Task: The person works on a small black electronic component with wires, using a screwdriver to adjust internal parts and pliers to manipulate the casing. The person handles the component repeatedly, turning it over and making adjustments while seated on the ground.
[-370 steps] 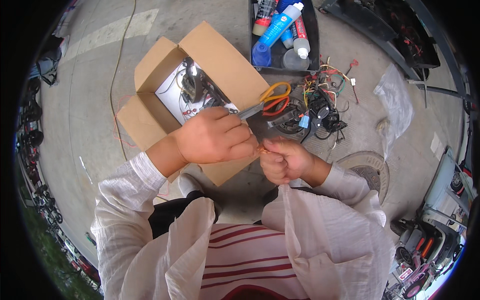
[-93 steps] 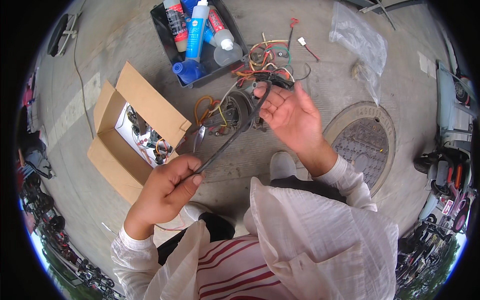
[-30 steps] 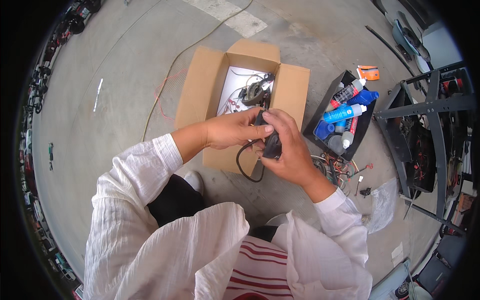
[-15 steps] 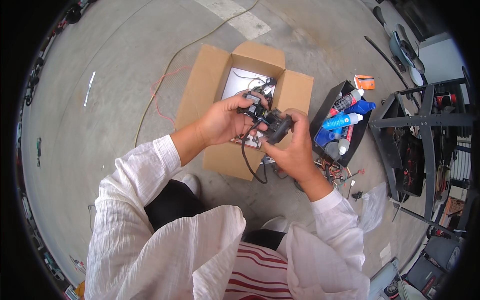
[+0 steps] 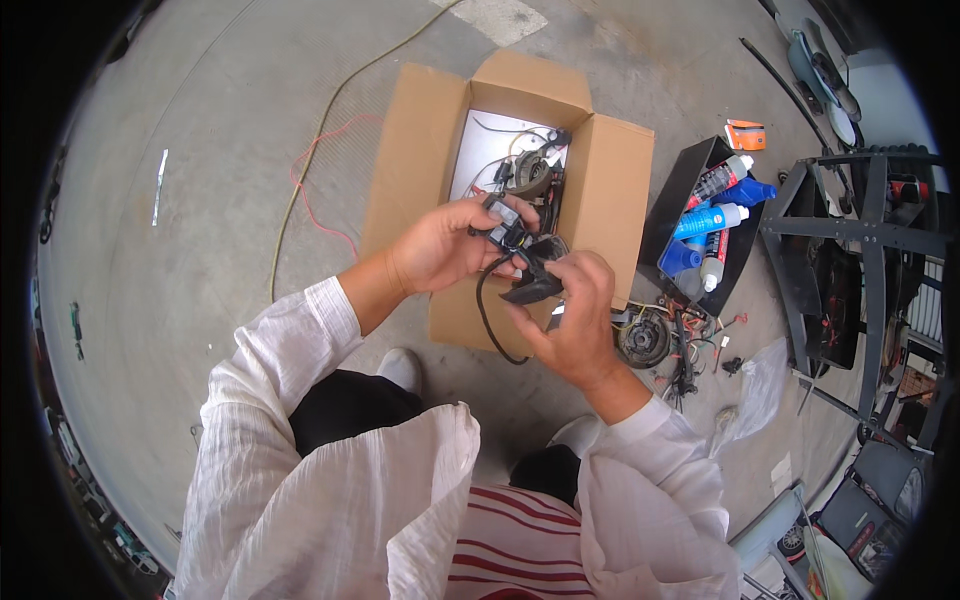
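Module (image 5: 508, 228), black and pale grey, held over the box (image 5: 410, 150), toward its near edge. Left hand (image 5: 450, 235) has its grip closed around it, thumb on top, fingers mostly hidden behind. Long axis runs from upper left to lower right; lower-right end points at the cover (image 5: 540, 278).

Cover: black, long axis slanting the other way, pointed end toward the lower left. Right hand (image 5: 575, 320) holds it in a narrow grip, fingertips on its right side, thumb tip by the lower end. Thumb contact hard to make out. Can't tell if cover and module join; fingers block it.

Black cable (image 5: 481, 300) loops down past the box's near flap; upper end lost among fingers. Inside box: round part (image 5: 528, 175) by the right wall, lower side partly covered by hand. Hub (image 5: 642, 340) on floor off box's near right corner.
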Available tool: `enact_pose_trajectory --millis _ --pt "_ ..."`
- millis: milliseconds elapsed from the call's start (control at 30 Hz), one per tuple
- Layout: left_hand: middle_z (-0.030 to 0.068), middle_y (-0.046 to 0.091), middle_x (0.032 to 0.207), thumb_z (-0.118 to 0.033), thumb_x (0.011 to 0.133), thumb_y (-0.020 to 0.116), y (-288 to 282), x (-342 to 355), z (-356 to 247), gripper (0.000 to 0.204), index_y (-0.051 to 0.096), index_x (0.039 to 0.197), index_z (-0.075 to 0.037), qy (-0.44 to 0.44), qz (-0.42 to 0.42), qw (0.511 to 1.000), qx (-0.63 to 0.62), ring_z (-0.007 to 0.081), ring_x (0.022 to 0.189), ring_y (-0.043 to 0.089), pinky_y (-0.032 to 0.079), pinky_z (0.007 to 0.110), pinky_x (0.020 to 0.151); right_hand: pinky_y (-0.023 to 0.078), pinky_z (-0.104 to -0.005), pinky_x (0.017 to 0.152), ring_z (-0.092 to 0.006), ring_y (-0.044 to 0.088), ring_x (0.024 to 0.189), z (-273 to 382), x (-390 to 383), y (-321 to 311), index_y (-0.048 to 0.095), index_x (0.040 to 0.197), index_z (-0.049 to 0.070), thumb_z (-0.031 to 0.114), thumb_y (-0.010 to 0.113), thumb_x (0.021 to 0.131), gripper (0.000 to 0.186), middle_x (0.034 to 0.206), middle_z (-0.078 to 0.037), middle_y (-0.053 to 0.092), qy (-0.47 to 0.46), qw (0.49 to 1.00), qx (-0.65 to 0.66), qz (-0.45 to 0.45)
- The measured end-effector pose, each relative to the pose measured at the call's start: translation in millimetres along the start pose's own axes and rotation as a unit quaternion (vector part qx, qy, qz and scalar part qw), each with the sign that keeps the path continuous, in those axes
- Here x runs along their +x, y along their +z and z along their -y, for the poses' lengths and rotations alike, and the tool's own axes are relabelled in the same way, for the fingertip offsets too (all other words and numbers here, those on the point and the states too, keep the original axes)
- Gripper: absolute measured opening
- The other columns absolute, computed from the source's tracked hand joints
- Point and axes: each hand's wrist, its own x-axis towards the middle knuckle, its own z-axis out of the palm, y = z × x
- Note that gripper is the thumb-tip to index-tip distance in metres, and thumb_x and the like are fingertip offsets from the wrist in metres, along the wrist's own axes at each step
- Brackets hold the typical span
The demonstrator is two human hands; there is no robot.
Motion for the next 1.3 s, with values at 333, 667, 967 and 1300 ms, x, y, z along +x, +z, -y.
enact_pose_trajectory --millis 333,667,967,1300 --pt "0.0044 0.056 0.104 -0.002 0.08 0.062 -46.8 -41.3 4.0 0.028 0.058 0.108 -0.001 -0.17 0.11 0.942 0.268 0.013 0.095 0.056 0.047 0.027 0.083 0.052 -0.0369 0.071 -0.0288 0.062 0.084 20.2 -70.2 31.4 0.063 0.096 0.005 0.008 0.073 0.078 0.021 0.099 -0.011 0.06 0.044 0.986 0.141 0.075" --pt "0.0122 0.054 0.107 -0.011 0.078 0.072 -55.6 -37.3 70.8 0.034 0.06 0.11 -0.005 -0.261 0.224 0.712 0.611 0.027 0.102 0.055 0.045 0.035 0.087 0.047 -0.0432 0.084 -0.0365 0.057 0.097 -20.7 -82.9 51.0 0.059 0.103 0.0 0.012 0.065 0.085 0.022 0.103 -0.018 0.058 0.251 0.968 0.014 0.003" --pt "0.0137 0.058 0.111 -0.01 0.083 0.067 -75.2 -54.8 86.1 0.034 0.059 0.115 -0.004 -0.203 0.184 0.72 0.638 0.0291 0.103 0.058 0.046 0.037 0.089 0.047 -0.0419 0.073 -0.0325 0.058 0.082 -119.7 -179.6 70.3 0.056 0.089 0.002 0.012 0.058 0.089 0.01 0.089 -0.013 0.058 0.48 0.848 -0.064 -0.216" --pt "0.0095 0.062 0.088 -0.003 0.088 0.064 -37.4 -33.7 55.7 0.012 0.063 0.099 -0.001 0.049 -0.048 0.705 0.706 0.0168 0.071 0.059 0.047 0.029 0.062 0.038 -0.0381 0.103 -0.026 0.051 0.118 -130.7 -144.5 72.7 0.065 0.109 0.005 0.012 0.054 0.083 0.03 0.114 -0.009 0.06 0.114 0.941 -0.288 0.137"
